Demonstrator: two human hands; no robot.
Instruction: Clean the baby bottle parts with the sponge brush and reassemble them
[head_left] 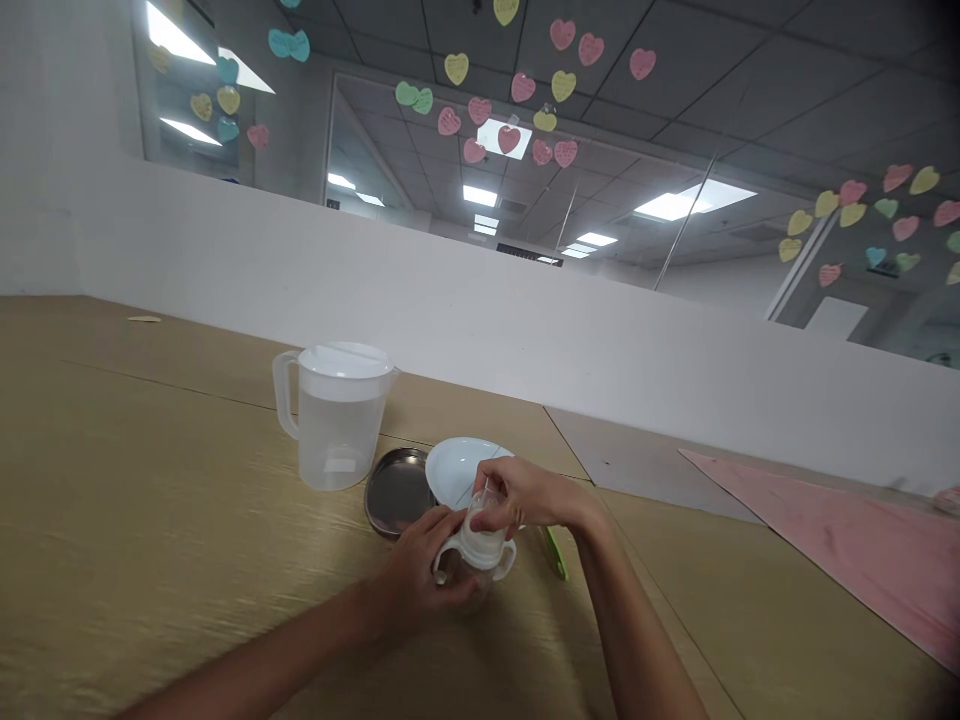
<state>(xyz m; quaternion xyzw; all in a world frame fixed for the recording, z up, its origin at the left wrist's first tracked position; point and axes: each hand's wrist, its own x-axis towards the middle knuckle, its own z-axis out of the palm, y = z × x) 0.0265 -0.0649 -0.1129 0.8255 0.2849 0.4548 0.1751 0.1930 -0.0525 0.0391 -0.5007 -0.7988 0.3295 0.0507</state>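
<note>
our left hand (420,570) grips a two-handled plastic cup (480,540) — our right hand (529,495), fingers closed, pinches its top.

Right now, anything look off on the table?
The white plate behind the two-handled cup in the left hand and right hand sits tilted, its edge seemingly over the steel dish rather than flat. Whether they touch is hard to tell. No spill shows near the plastic pitcher.
</note>
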